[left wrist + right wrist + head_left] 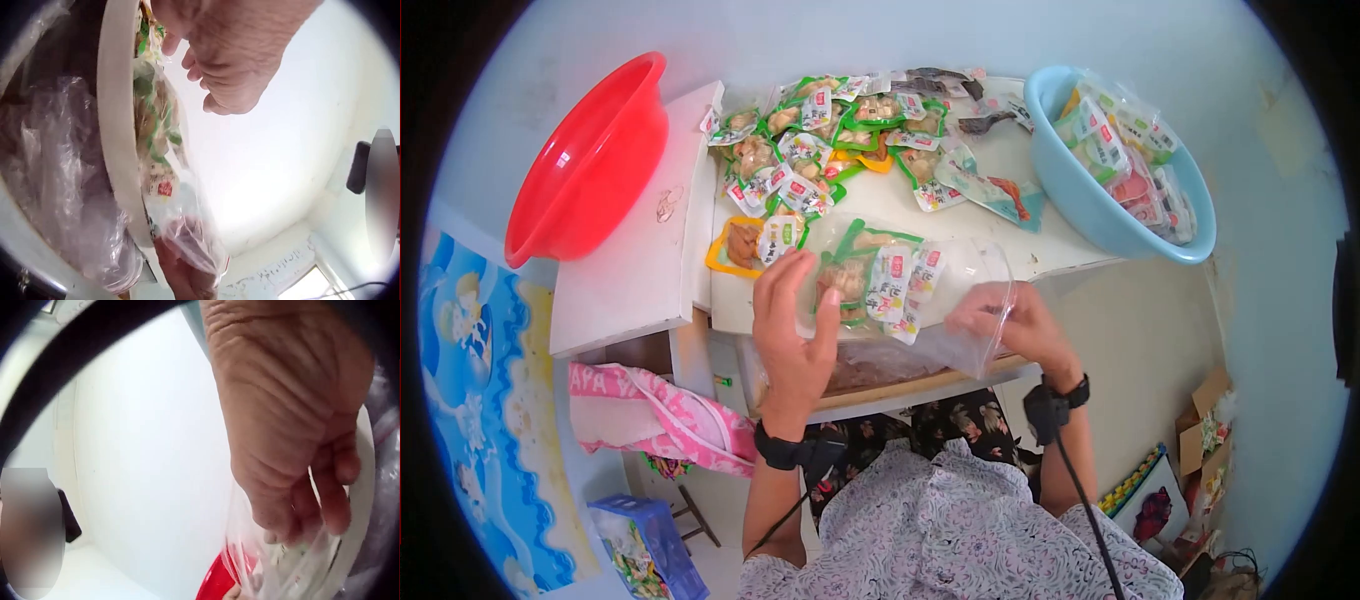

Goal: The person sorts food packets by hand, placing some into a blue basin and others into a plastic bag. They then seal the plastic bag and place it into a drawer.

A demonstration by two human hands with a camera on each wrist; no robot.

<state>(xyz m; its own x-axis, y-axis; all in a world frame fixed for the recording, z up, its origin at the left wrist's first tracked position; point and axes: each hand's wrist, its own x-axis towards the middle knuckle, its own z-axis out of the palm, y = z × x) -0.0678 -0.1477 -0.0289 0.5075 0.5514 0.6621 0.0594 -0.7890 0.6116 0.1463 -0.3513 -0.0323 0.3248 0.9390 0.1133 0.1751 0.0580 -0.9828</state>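
On the white table lies a clear plastic bag point(960, 265) with several green-edged food packets point(880, 280) inside it. Beside its left end is my left hand point(790, 330), fingers raised and mostly straight, thumb overlapping the bag in the head view. The left wrist view has this hand point(234, 59) above the bag. My right hand point(1020, 320) is at the bag's right-hand mouth, fingers bent and partly behind the film. In the right wrist view its fingertips point(337, 519) meet the clear film; I cannot tell whether they pinch it.
Loose food packets point(805, 150) cover the table's back left. A light-blue basin point(1090, 215) with packets stands at the right, and a red basin point(590, 160) leans at the left. Below the tabletop, an open drawer point(880, 400) holds clear plastic. A pink towel point(660, 415) hangs nearby.
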